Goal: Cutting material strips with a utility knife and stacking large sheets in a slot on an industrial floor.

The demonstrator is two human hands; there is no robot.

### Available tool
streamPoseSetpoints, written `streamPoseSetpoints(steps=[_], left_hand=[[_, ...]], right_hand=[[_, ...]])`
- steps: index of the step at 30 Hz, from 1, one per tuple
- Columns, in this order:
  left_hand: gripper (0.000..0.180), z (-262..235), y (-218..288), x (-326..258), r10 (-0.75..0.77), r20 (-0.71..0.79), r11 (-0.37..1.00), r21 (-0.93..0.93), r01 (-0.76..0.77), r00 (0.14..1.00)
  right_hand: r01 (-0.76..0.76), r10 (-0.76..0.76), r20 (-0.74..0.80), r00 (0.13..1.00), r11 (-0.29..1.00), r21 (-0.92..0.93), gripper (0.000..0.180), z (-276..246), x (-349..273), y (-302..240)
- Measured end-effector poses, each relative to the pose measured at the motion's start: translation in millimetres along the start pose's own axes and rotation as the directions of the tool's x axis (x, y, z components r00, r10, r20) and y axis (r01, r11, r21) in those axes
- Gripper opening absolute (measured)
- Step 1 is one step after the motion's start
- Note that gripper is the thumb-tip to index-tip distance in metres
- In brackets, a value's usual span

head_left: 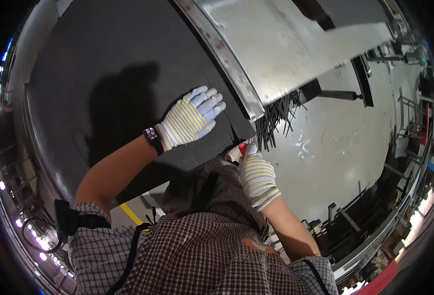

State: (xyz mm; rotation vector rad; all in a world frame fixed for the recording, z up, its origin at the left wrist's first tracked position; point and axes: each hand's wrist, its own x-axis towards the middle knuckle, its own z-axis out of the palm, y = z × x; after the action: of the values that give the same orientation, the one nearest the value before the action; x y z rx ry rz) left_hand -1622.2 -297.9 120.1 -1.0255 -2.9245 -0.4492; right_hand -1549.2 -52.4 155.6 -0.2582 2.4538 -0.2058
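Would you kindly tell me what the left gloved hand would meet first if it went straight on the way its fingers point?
Passing over the black sheet, the left hand would probably meet the long metal bar first; its height relative to the hand is hard to judge.

Mid-frame, I'm seeing striped knit gloves (181, 126) on the left hand (192, 117) and right hand (258, 176); black wristwatch (153, 139) left of centre; grey checked sleeves (96, 248) lower left and right; brown checked apron (192, 250), orange print (256, 245), bottom centre!
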Motion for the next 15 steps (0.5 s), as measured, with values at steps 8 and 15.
streamPoseSetpoints(steps=[8,15], left_hand=[[0.046,5.4,-0.1,-0.7,0.040,-0.039,0.998,0.040,-0.038,0.998],[0.045,10.2,-0.3,-0.1,0.070,-0.036,0.993,0.097,-0.066,0.997]], right_hand=[[-0.038,0.032,0.126,0.991,0.998,0.042,0.025,-3.9,13.1,2.8],[-0.204,0.171,0.180,0.969,0.961,0.188,0.026,15.1,-1.9,22.4]])
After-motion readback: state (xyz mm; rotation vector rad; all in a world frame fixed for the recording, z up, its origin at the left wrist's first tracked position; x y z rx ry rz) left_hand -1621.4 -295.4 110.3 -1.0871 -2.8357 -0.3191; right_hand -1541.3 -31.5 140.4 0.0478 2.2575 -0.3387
